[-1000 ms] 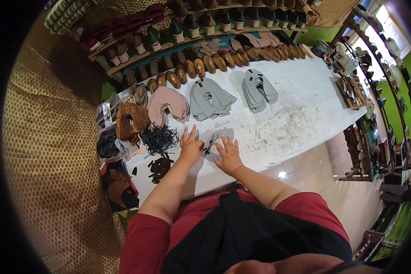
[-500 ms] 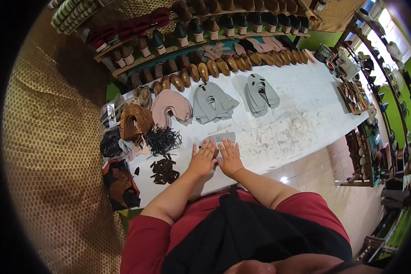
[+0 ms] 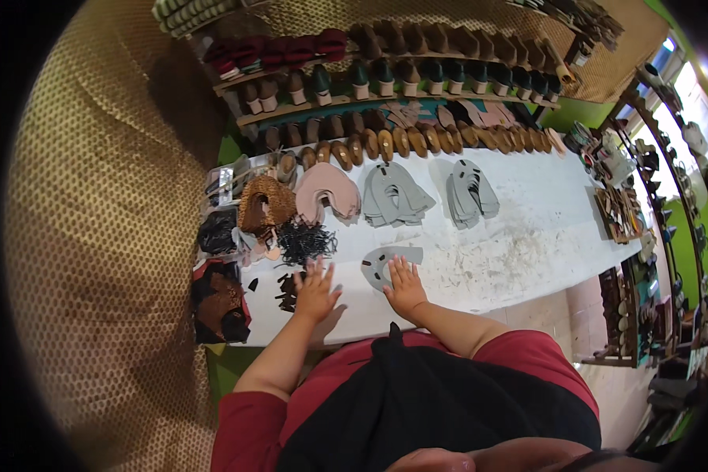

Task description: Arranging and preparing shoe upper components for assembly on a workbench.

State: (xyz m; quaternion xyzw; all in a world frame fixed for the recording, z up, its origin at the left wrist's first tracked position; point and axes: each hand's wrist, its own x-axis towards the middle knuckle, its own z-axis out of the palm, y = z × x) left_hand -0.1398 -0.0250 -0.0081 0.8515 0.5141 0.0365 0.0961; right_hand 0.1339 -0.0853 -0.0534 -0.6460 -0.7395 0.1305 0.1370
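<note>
A curved grey shoe-upper piece (image 3: pixel 407 252) lies on the white-covered table in front of me, with several small dark tabs or marks on it. My right hand (image 3: pixel 406 293) rests flat over its right part, fingers stretched out. My left hand (image 3: pixel 317 294) is apart from the piece, fingers spread, beside a pile of short dark brown strips (image 3: pixel 287 293) that it partly covers. Neither hand grips anything. Just beyond my left hand sits a tangled heap of thin black strips (image 3: pixel 305 242).
Farther back lie stacks of pink pieces (image 3: pixel 328 191), leopard-print pieces (image 3: pixel 254 200) and two grey stacks (image 3: pixel 396 197), (image 3: pixel 472 197). Rows of brown shoe lasts (image 3: pixel 385 145) line the far edge below shelves of shoes. A wooden tool tray (image 3: pixel 617 214) sits at the right end.
My left hand has moved left, away from my right hand, to the dark brown strips. The grey piece's curved end and dark marks now show. The whole view has shifted slightly.
</note>
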